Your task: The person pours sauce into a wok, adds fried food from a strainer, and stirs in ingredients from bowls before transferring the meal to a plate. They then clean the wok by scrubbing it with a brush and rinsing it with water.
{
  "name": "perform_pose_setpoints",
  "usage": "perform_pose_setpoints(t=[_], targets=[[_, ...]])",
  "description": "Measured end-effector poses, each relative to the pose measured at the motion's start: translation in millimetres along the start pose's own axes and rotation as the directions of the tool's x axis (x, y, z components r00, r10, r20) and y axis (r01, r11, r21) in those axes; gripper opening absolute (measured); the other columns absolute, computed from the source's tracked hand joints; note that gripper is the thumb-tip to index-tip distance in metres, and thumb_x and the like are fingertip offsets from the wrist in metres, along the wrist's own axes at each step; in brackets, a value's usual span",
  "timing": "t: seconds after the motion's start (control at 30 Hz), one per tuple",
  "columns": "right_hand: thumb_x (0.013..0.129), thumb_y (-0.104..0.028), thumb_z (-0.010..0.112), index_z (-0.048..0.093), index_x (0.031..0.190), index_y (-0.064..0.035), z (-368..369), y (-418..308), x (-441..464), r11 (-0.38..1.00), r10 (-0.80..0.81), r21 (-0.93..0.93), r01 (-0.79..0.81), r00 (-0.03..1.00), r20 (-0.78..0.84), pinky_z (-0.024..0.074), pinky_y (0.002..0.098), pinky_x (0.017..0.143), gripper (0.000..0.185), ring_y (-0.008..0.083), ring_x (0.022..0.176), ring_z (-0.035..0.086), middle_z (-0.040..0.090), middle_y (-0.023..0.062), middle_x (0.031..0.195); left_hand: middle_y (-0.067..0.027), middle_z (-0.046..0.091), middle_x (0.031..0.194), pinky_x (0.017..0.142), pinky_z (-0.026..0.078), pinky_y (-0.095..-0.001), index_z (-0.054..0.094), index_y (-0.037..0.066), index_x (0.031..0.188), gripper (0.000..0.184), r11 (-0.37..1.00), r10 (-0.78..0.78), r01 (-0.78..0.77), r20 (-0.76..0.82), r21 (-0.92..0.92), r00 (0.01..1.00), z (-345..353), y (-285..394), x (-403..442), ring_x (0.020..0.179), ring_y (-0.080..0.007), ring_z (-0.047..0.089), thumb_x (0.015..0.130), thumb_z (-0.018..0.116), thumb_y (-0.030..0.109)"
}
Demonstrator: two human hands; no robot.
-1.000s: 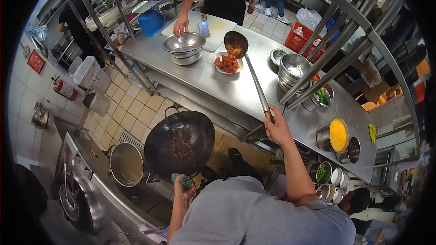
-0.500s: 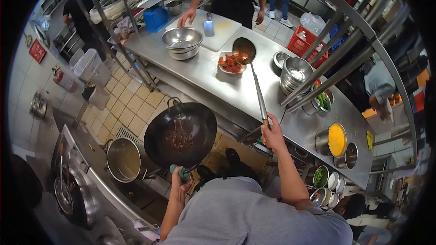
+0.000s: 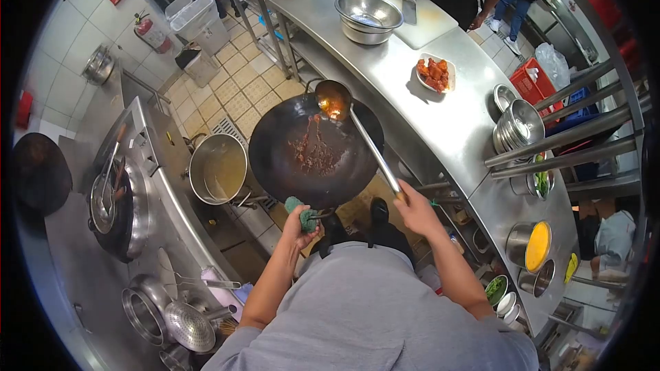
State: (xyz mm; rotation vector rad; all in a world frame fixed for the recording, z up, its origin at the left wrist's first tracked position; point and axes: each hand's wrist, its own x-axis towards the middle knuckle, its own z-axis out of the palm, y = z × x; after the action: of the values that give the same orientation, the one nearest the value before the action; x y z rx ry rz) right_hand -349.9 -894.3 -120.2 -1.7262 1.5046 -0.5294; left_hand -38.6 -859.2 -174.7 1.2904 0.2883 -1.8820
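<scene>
Head view: left hand [image 3: 301, 232] grips wok [image 3: 278, 148], right hand [image 3: 417, 210] a ladle [image 3: 369, 139]; I'd fear tilting spills sauce [image 3: 333, 108] at wok's one o'clock.

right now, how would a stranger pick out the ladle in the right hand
Start at the long steel counter; beside it, the left hand holds a big dark wok. Over the wok's far side is the ladle, its long handle running back to the right hand. Unlike the utensils by the stove, its bowl shines glossy orange inside.
</scene>
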Motion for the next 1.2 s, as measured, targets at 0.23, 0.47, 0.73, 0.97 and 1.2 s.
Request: perform_pose_setpoints(t=[0.23,0.47,0.73,0.97,1.2], targets=[[0.087,-0.022,0.052,0.039,0.135,-0.0125,63.2,-16.7,3.7,0.991,-0.001,-0.132,0.017,0.993,0.117,0.0473,0.0474,0.071,0.051,0.0441,0.078,0.060,0.062,0.0254,0.085,-0.0071,0.053,0.076,0.051,0.045,-0.0300,0.047,0.010,0.090,0.028,0.990,0.097,-0.090,-0.065,0.109,0.993,-11.5,-4.1,3.7,0.061,-0.0196,0.054,0.074,0.064,0.024],[0.084,-0.015,0.056,0.039,0.136,-0.0115,37.3,-3.9,23.5,0.947,0.128,-0.305,-0.096,0.988,0.086,0.0485,0.0425,0.061,0.055,0.0361,0.068,0.062,0.062,0.0228,0.082,-0.0058,0.053,0.076,0.052,0.046,-0.0311,0.048,0.011,0.092,0.027,0.998,0.011,-0.007,-0.062,0.063,0.998,-18.6,-0.3,7.3,0.064,-0.0192,0.055,0.075,0.064,0.025],[0.085,-0.017,0.058,0.035,0.139,-0.0115,18.3,-36.9,-4.9,0.787,0.411,0.153,-0.598,0.693,0.592,0.0477,0.0368,0.072,0.059,0.0274,0.074,0.060,0.063,0.0144,0.087,-0.0050,0.055,0.077,0.054,0.047,-0.0324,0.050,0.011,0.093,0.027,0.996,-0.001,0.012,-0.137,0.085,0.991,-12.0,2.4,20.4,0.064,-0.0189,0.055,0.076,0.063,0.026],[0.085,-0.021,0.053,0.033,0.140,-0.0138,43.5,4.4,9.8,0.927,0.345,-0.198,-0.319,0.931,0.115,0.0457,0.0429,0.083,0.059,0.0400,0.096,0.058,0.061,0.0235,0.102,-0.0047,0.053,0.078,0.054,0.047,-0.0318,0.050,0.012,0.094,0.027,0.993,0.040,-0.022,-0.154,0.115,0.987,-9.4,2.7,22.7,0.065,-0.0185,0.054,0.075,0.064,0.025],[0.093,-0.022,0.051,0.033,0.138,-0.0206,41.9,-21.9,-16.2,0.171,0.124,0.487,-0.856,0.510,0.851,0.0300,0.0209,0.036,0.049,0.0058,0.041,0.034,0.040,-0.0011,0.063,-0.0057,0.052,0.081,0.051,0.048,-0.0358,0.049,0.011,0.095,0.027,0.962,0.165,-0.120,-0.170,0.247,0.972,-6.5,-17.0,85.8,0.066,-0.0192,0.054,0.075,0.062,0.023]])
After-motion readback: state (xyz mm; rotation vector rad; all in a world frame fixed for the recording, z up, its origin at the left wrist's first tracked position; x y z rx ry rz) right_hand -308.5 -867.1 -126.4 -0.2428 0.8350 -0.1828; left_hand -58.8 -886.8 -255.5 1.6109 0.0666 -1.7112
